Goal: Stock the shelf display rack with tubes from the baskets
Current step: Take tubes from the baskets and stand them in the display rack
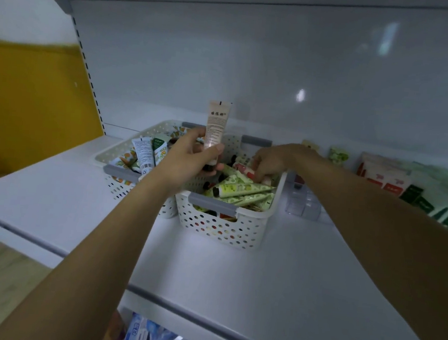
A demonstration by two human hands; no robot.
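Note:
Two white perforated baskets stand side by side on the white shelf (pixel 235 274). The left basket (pixel 114 171) holds several tubes, one blue-white tube (pixel 143 154) upright. The right basket (pixel 228 228) is full of green-patterned tubes (pixel 239 188) lying flat. My left hand (pixel 191 159) grips a peach tube (pixel 216 124) near its dark cap and holds it upright above the baskets. My right hand (pixel 269 160) reaches into the right basket, its fingers curled round a red-and-white tube (pixel 244 170). A clear plastic display rack (pixel 302 202) sits right of the baskets.
Green, white and red flat packets (pixel 416 189) lie along the shelf at the right. Small upright packs (pixel 338 155) stand at the back wall. A lower shelf with boxed goods (pixel 143 336) shows below. A yellow panel (pixel 31 104) is at the left.

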